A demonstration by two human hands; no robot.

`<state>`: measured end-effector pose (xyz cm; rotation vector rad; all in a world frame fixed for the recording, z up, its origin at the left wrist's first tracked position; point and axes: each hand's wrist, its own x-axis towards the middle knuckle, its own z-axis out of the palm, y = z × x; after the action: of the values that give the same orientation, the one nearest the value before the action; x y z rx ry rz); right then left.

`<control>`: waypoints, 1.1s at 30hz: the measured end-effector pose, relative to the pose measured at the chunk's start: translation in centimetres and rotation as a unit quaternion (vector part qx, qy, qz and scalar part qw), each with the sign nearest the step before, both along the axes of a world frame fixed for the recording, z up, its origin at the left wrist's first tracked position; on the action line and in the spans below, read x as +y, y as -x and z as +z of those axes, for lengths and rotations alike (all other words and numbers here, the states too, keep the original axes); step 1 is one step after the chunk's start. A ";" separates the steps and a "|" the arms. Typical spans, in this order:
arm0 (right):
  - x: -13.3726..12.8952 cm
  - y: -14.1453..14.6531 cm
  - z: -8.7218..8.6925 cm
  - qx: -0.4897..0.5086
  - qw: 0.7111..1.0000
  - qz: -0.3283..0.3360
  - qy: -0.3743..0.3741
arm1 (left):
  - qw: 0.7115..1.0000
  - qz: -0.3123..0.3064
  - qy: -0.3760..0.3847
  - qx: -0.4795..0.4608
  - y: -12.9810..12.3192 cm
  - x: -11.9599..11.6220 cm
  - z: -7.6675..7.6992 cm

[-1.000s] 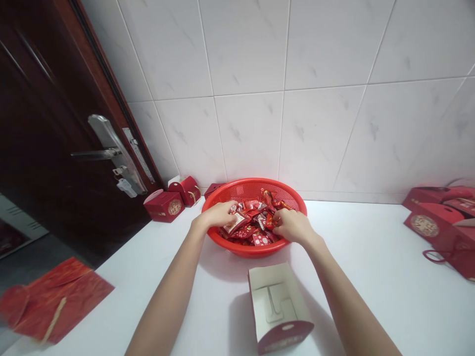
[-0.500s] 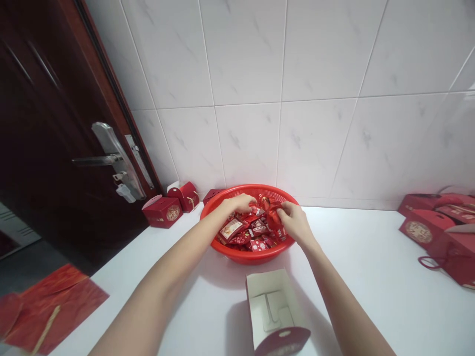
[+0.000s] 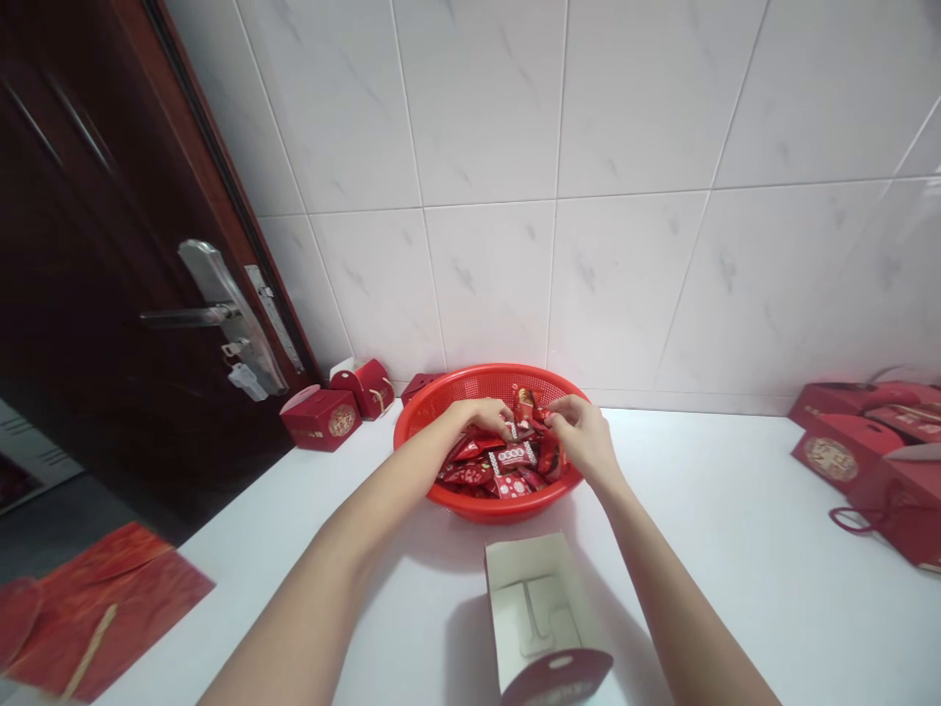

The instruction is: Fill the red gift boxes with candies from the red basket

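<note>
Both of my hands are inside a red plastic basket (image 3: 470, 509) that holds several red wrapped candies (image 3: 513, 456). My left hand (image 3: 483, 419) reaches into the left and middle part, fingers curled down among the wrappers; what it grips, if anything, is hidden. At the right side of the basket, my right hand (image 3: 580, 428) has its thumb and fingers pinched together beside red wrappers, and what they hold is too small to make out. In front of the basket stands an open box (image 3: 540, 608), white inside, with a dark red flap.
Small red boxes (image 3: 321, 419) stand by the wall at left, and more red boxes (image 3: 845, 456) are at the right. A red packet with a cord (image 3: 118, 608) lies at the lower left. The dark door (image 3: 88, 245) borders the table's left side.
My left hand has moved slightly right and down into the candies, which have shifted. The red wrapper at my right hand is now lower and less visible.
</note>
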<state>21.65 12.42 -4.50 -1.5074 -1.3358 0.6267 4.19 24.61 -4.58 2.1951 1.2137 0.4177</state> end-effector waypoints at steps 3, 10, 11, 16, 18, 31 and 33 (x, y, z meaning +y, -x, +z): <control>-0.3 0.1 0.3 -0.063 0.998 0.004 0.017 | 0.998 -0.019 0.037 0.043 0.0 0.6 0.7; -0.7 0.4 0.6 -0.129 0.991 0.005 0.035 | 0.994 -0.066 0.051 0.073 2.0 1.4 2.3; -0.7 0.4 0.7 -0.133 0.990 0.005 0.037 | 0.993 -0.078 0.052 0.066 2.2 1.4 2.5; -0.8 0.5 0.9 -0.136 0.989 0.010 0.050 | 0.990 -0.101 0.099 0.007 2.6 0.7 3.3; -0.8 0.6 0.8 -0.136 0.989 0.013 0.052 | 0.986 -0.106 0.127 -0.017 2.7 0.3 3.6; -1.2 0.4 0.7 -0.163 0.982 0.093 -0.031 | 0.963 -0.135 0.175 -0.155 1.4 -1.6 4.6; -1.2 0.5 0.6 -0.175 0.974 0.118 -0.084 | 0.958 -0.144 0.182 -0.165 1.0 -1.8 4.6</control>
<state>21.16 11.24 -3.92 -1.3729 -1.8102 0.3912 3.17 22.85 0.02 1.8535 0.7108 0.3840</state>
